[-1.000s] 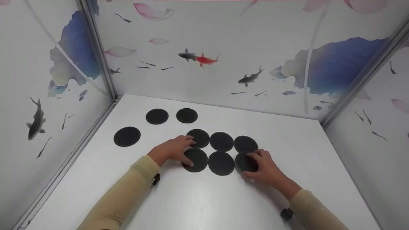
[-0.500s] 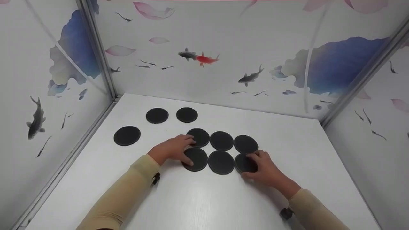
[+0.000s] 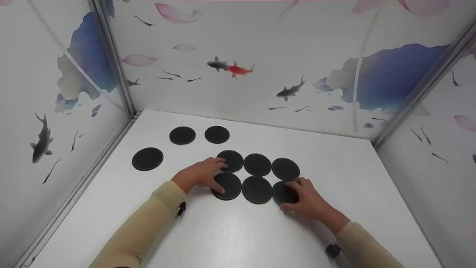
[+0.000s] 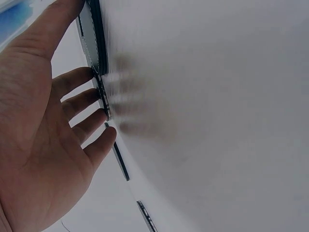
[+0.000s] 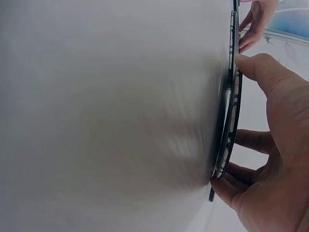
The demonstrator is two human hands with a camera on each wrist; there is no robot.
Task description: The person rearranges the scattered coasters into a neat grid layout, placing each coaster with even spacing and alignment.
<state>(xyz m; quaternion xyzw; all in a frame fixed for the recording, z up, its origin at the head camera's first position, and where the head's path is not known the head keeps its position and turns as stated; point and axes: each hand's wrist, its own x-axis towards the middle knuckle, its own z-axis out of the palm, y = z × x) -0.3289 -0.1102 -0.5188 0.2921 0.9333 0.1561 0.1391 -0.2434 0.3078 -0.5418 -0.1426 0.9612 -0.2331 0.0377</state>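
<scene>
Black round coasters lie in two touching rows of three in the head view. My right hand [image 3: 310, 199] pinches the right coaster of the near row [image 3: 284, 193] between thumb and fingertips. In the right wrist view that coaster [image 5: 231, 125] is slightly tilted, one edge off the table. My left hand [image 3: 199, 173] rests at the left end of both rows. Its thumb lies on the near-left coaster [image 3: 228, 184] and its fingertips on the far-left coaster [image 3: 233, 160], fingers spread and relaxed. Between the ends are the near-middle coaster [image 3: 257, 190] and far-middle coaster [image 3: 257, 164]; the far-right coaster [image 3: 285, 168] sits behind the pinched one.
Three more coasters lie apart: a left coaster [image 3: 147, 159], a back-left coaster [image 3: 182, 135] and another back coaster [image 3: 217, 134]. The white table [image 3: 230, 238] is bounded by a back wall [image 3: 238, 96] and side walls printed with fish and petals.
My right hand has drawn its coaster slightly toward me and left, away from the far-right coaster. The left hand and the other coasters stay where they were.
</scene>
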